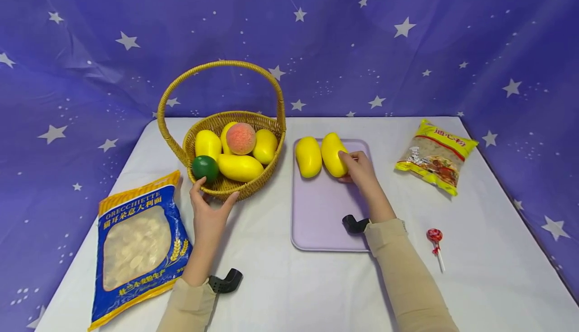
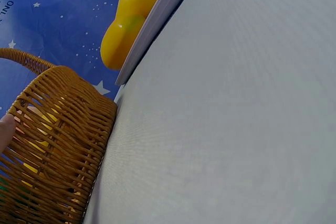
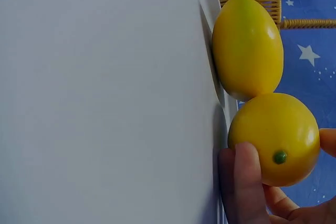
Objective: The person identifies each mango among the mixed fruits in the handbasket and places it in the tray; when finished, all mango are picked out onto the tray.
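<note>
My right hand (image 1: pixel 360 171) grips a yellow mango (image 1: pixel 333 155), thumb on one side and fingers on the other, at the far part of a lilac tray (image 1: pixel 325 221). Its green stem spot faces the right wrist camera. Beside it on the tray lies a second mango (image 1: pixel 309 157). Thumb and fingers spread apart, my left hand (image 1: pixel 210 216) touches the front rim of a wicker basket (image 1: pixel 253 187), close to a dark green round fruit (image 1: pixel 205 168). Inside the basket are also several mangoes (image 1: pixel 240 167) and a fuzzy peach (image 1: pixel 240 138) on top.
A blue orecchiette pasta bag (image 1: pixel 137 246) lies left of the basket. At the right are a yellow pasta bag (image 1: pixel 436 156) and a red-wrapped lollipop (image 1: pixel 435 236). The basket's tall handle (image 1: pixel 221 64) arches upward. A starry purple cloth (image 1: pixel 325 45) hangs behind the white table (image 1: pixel 271 292).
</note>
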A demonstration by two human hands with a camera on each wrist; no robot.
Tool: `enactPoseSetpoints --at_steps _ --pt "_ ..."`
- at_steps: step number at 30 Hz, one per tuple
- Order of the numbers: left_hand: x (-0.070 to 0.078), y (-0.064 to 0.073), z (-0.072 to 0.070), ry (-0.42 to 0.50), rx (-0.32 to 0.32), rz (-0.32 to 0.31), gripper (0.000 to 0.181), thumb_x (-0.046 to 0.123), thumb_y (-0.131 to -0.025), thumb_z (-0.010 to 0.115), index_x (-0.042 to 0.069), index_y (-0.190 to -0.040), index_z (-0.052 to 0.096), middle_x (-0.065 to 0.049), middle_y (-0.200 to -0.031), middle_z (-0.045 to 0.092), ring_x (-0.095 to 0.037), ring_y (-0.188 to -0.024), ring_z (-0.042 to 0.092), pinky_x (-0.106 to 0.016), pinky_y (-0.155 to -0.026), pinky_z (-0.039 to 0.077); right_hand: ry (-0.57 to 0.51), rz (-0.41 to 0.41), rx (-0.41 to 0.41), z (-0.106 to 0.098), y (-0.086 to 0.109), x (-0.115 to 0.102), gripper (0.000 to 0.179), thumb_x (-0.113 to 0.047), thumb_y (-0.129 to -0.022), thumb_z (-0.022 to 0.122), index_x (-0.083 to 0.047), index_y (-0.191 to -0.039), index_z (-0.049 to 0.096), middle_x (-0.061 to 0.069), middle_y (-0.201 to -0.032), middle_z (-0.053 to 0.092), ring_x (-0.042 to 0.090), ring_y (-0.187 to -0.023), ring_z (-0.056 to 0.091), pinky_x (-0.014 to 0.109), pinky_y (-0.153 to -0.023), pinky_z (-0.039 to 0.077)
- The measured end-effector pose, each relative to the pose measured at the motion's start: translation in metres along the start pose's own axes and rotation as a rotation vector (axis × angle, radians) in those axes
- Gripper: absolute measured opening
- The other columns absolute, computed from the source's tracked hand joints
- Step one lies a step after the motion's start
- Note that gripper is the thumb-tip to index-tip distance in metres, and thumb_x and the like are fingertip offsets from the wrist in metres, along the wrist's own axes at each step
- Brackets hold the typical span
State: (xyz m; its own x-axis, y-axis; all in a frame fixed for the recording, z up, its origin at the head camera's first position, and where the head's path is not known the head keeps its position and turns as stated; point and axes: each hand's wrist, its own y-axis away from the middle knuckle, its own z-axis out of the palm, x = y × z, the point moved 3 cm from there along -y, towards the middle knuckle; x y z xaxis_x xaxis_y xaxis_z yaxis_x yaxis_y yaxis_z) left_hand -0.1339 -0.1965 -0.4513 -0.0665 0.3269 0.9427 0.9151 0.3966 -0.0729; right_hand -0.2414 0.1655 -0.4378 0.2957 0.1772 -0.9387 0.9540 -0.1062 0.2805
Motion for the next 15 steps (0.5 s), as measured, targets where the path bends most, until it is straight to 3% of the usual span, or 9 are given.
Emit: enactPoseSetpoints --at_steps 6,15 --pt "0.001 -0.0002 -0.0009 0.0 0.005 0.012 0.086 0.045 -0.081 0.076 0.022 -0.145 0.023 -0.012 -0.152 0.019 -0.034 -0.133 0.033 -0.053 -0.105 0.03 0.046 0.005 -0.007 0.0024 0.0031 -0.0004 0.059 -0.043 -0.095 0.055 0.002 -0.13 0.039 0.018 -0.118 0.046 0.014 -0.067 0.055 0.025 -0.057 0.053" --pt "0.0012 0.002 -0.0007 0.001 -0.003 0.004 0.086 0.044 -0.081 0.076 0.023 -0.145 0.022 -0.013 -0.152 0.018 -0.035 -0.133 0.034 -0.054 -0.103 0.03 -0.036 0.017 -0.048 0.0059 0.0038 0.0025 0.057 -0.037 -0.099 0.052 0.001 -0.137 0.033 0.02 -0.121 0.044 0.015 -0.067 0.058 0.024 -0.06 0.054"
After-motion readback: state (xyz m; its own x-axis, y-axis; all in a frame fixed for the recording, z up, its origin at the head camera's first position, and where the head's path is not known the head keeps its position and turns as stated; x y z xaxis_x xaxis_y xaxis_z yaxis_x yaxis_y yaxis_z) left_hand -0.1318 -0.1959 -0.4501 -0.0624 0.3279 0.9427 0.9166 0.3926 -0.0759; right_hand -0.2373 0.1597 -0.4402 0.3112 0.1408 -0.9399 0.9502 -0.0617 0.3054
